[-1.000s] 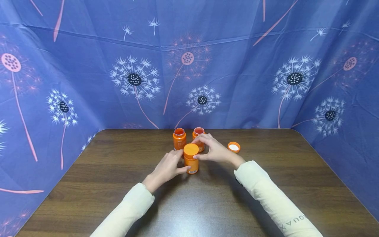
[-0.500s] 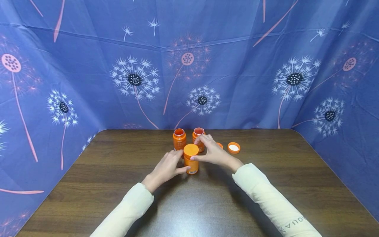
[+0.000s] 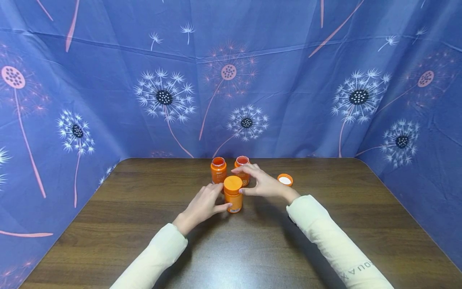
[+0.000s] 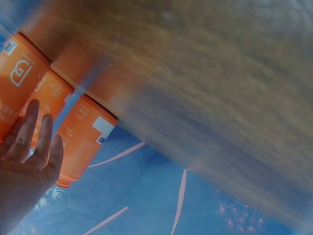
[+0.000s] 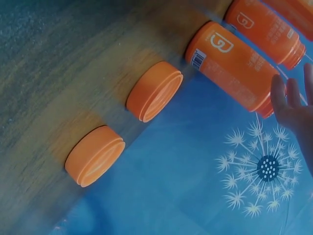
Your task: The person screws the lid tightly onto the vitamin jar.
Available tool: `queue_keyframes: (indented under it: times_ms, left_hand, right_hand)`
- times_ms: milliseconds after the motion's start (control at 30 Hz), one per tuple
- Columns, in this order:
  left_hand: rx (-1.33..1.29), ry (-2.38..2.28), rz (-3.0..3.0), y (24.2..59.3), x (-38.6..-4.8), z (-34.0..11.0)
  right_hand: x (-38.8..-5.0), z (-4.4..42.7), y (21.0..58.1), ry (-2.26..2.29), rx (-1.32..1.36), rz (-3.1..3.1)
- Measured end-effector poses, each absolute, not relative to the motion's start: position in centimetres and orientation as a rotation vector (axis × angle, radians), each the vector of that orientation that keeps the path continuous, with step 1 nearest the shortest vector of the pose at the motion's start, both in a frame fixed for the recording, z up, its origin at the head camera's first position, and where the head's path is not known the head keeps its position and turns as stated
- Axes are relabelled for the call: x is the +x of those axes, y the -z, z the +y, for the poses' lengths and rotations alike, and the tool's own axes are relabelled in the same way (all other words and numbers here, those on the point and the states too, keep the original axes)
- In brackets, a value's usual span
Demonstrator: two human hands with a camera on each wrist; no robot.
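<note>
An orange bottle [image 3: 234,202] with its orange cap [image 3: 232,184] on stands upright on the table. My left hand [image 3: 202,204] grips its body, thumb in front and fingers on the left side; the left wrist view shows those fingers by the bottle [image 4: 11,98]. My right hand [image 3: 266,185] pinches around the cap, thumb at its right edge, forefinger behind. Two uncapped orange bottles stand behind, one on the left [image 3: 219,174] and one on the right [image 3: 242,161], the latter partly hidden by my right hand.
A loose orange cap [image 3: 285,179], white inside, lies right of my right hand. In the right wrist view two caps lie on the table, one nearer the bottles [image 5: 151,93] and one farther off [image 5: 93,156]. Patterned blue cloth [image 3: 288,80] hangs behind the table [image 3: 144,192].
My right hand swung slightly left and back right around the cap; a second loose cap showed beside it half a second ago and is hidden again in the head view. My left hand stayed put.
</note>
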State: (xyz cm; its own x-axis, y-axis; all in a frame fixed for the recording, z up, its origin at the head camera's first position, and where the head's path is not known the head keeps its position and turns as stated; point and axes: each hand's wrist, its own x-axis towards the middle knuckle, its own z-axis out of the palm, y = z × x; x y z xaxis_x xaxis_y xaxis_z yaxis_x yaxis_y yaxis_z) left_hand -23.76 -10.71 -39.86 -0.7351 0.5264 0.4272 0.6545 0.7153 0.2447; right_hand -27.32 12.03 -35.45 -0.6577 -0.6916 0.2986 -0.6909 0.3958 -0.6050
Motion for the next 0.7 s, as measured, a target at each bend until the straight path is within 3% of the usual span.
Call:
queue_keyframes:
  times_ms: [233, 700]
  left_hand:
    - [-0.927, 0.564, -2.596, 39.95, -23.86, -10.77]
    - [-0.92, 0.562, -2.595, 40.07, -23.93, -10.79]
  right_hand:
    - [-27.73, 11.98, 35.62, 1.058, -1.454, 2.612]
    - [-27.26, 11.69, 35.86, 1.079, -1.252, 2.73]
